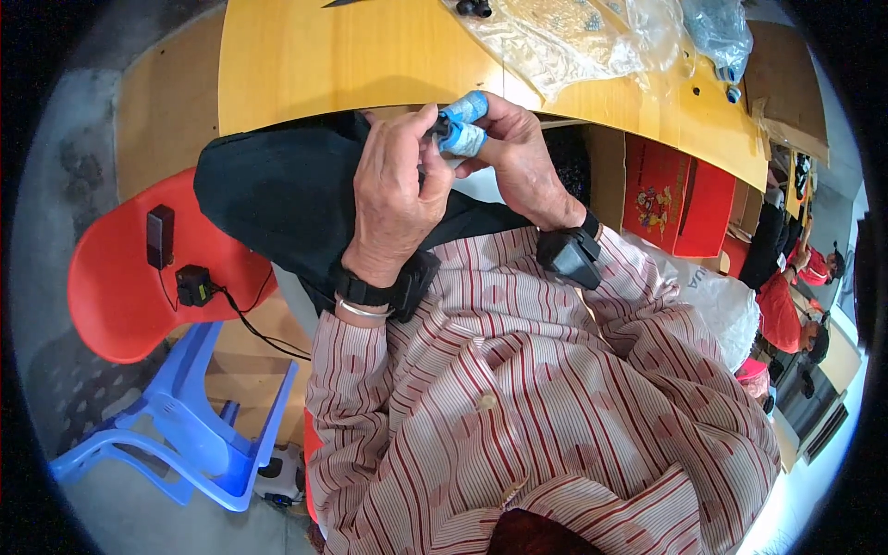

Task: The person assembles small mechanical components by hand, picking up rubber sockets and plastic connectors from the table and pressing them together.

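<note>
Black and small, the piece (441, 127) is between the 2 hands, in front of the near edge of the yellow table (370, 55). The right hand (532, 171) grasps this piece between its thumb and forefinger, and each of these 2 fingers wears a blue and white wrap (465, 141). The left hand (398, 190) brings its bent thumb and forefinger close to the same piece from the other side; whether they press on it, I cannot tell, because the fingertips partly hide the contact. Both wrists carry a black strap device, and on the left wrist there is also a pale bracelet (362, 313). Dark cloth (268, 199) is spread under the left hand. On the table, beyond the right hand, lies a clear bag (583, 42), with a blue bag (720, 32) to its right. Some black parts (474, 7) are at the far edge of the view. To the left, a red chair (111, 277) bears 2 black boxes (160, 236), and near it is a blue stool (199, 407). Below the table, to the right, is a red box (659, 199).
</note>
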Tool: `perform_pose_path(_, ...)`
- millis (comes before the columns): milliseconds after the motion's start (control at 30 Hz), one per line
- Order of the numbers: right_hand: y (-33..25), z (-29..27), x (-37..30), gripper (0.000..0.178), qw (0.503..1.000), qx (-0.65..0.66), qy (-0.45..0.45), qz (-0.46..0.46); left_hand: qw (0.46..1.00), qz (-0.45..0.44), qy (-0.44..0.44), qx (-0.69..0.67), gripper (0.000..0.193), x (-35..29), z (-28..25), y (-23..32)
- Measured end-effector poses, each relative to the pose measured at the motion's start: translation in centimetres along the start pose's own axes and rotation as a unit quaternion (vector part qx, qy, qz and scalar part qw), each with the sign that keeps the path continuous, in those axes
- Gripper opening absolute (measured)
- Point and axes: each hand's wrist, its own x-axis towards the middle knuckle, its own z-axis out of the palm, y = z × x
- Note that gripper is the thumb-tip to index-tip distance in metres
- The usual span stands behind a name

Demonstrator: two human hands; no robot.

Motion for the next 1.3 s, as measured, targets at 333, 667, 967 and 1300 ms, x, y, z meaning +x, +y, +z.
perform_pose_path(333,-1.0,-0.8,0.7,0.012,0.994,-0.086,-0.045,0.043,1.0,-0.004,-0.02,0.008,0.031,-0.4,0.2,-0.3)
perform_pose_path(667,1.4,1.5,0.0,0.009,0.998,-0.021,0.056,-0.022,0.999,-0.013,-0.012,0.042,0.03,-0.8,0.1,-0.7)
perform_pose_path(967,0.3,1.0,0.5,0.012,0.997,-0.075,0.005,-0.008,0.998,-0.052,0.006,0.019,0.028,-1.0,0.1,-0.8)
perform_pose_path(1300,-0.5,-1.4,0.9,0.041,0.983,-0.139,-0.099,-0.063,0.98,-0.169,-0.023,-0.098,0.027,-0.8,-0.6,0.0)
